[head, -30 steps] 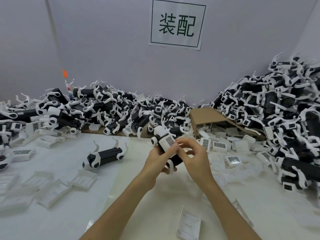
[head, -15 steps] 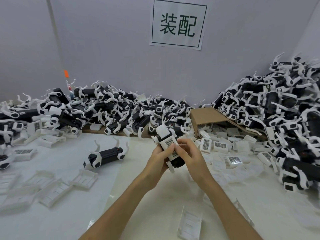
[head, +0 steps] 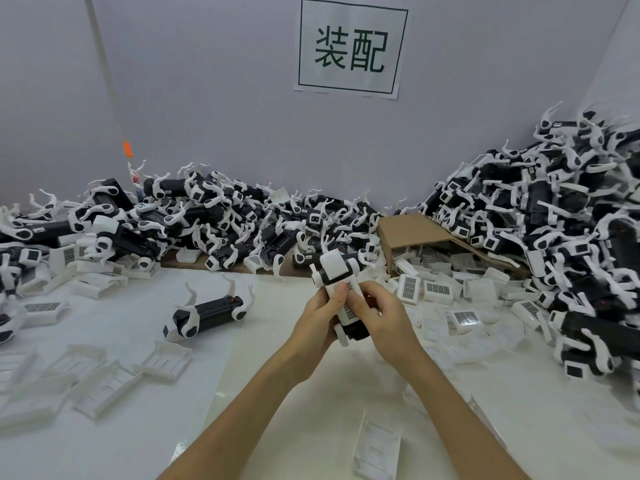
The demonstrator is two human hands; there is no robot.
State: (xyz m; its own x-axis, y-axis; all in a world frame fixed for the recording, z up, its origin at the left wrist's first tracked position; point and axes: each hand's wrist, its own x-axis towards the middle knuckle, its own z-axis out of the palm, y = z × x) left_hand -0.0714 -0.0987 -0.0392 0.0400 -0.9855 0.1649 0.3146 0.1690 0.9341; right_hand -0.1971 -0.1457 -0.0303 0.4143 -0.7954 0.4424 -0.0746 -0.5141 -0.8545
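- A black-and-white toy dog [head: 335, 270] is held in mid-air over the bench [head: 242, 393], roughly above its ctr. It is tilted, w/ its white block end pointing up and away toward the back edge.
- A white grille panel [head: 349, 312] lies along the toy's upper side, under both thumbs. Whether it is fully seated can't be told.
- The left hand [head: 320, 317] grips the toy from the left, fingers curled round the underside and thumb pressed flat on the panel.
- The right hand [head: 384, 317] grips from the right, fingers curled round the black body. Its thumb presses the panel just beside the left thumb.
- Left of ctr on the bench, a second toy dog [head: 207, 311] lies alone w/ its white legs sticking up, well apart from the hands.
- Loose white trays [head: 166, 355] lie scattered toward the front-left corner, w/ one more by the front edge, just right of the right forearm.
- A cardboard box [head: 412, 230] lies tipped over toward the back-right corner. Small grille pieces [head: 436, 289] spill from it across the bench's right half.
- A heap of b/w toys [head: 225, 220] lines the back edge, and a taller heap [head: 554, 220] climbs along the right edge.
- An orange tag [head: 127, 148] shows on a thin strip near the back-left.
- A paper sign [head: 349, 46] w/ two printed characters hangs on the grey wall behind the bench.
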